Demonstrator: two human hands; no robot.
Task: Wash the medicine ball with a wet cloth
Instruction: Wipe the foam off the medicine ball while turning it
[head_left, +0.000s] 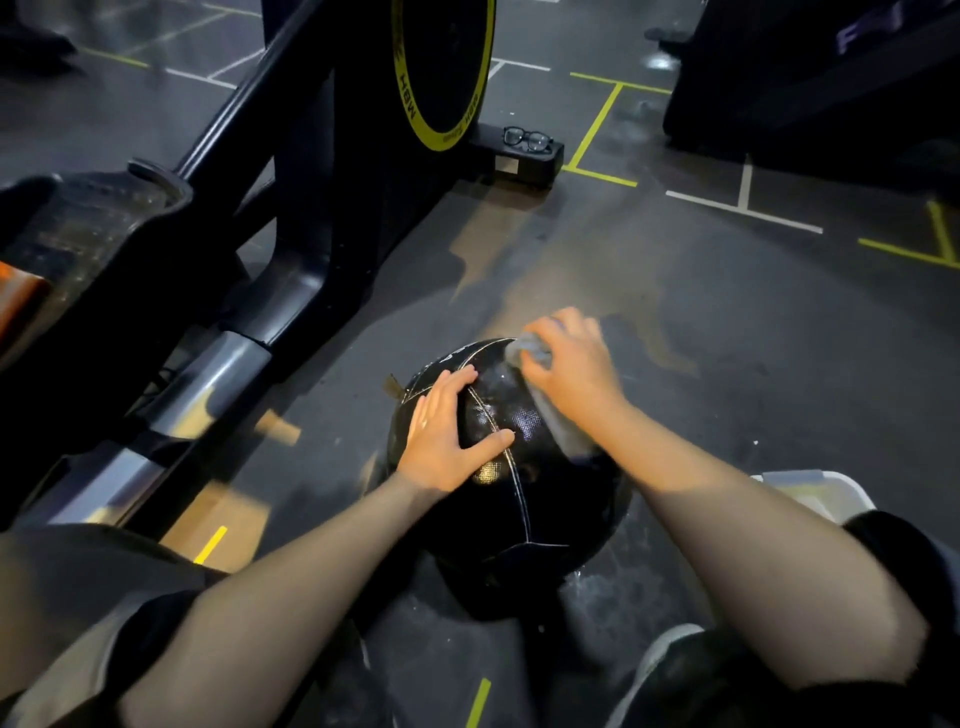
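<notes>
A black medicine ball (519, 514) with pale stitched seams sits on the dark gym floor between my knees. My left hand (444, 434) lies flat on its upper left side, fingers straight and spread. My right hand (571, 364) grips a bunched grey cloth (530, 349) and holds it against the ball's far top. More of the cloth hangs down under my right wrist. The ball's surface glistens wet beside the cloth.
A black exercise bike frame (291, 249) with a yellow-rimmed flywheel (441, 73) stands close on the left. A pair of glasses (525, 139) lies on its base. A white tub (815, 493) sits by my right elbow. Taped lines mark the floor.
</notes>
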